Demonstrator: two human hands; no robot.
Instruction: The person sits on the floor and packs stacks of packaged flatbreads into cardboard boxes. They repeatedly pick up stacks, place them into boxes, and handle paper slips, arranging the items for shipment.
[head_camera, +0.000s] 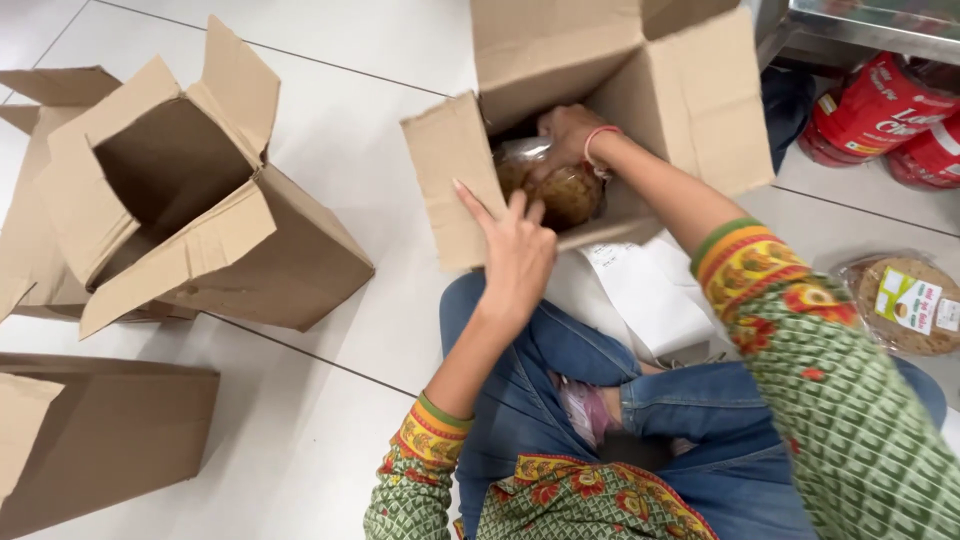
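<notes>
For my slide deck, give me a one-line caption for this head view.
Seated on a tiled floor, right hand reaches a clear food packet inside a cardboard box; left hand steadies its flap.

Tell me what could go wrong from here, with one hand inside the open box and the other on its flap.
1. The cardboard box lies tipped toward the person, and only the left hand steadies its flap; if that slips, the box may shift or roll.
2. The right hand reaches onto clear packets of round brown food; a hard squeeze could crack them.
3. The white paper lying under the box edge could get creased.
</notes>
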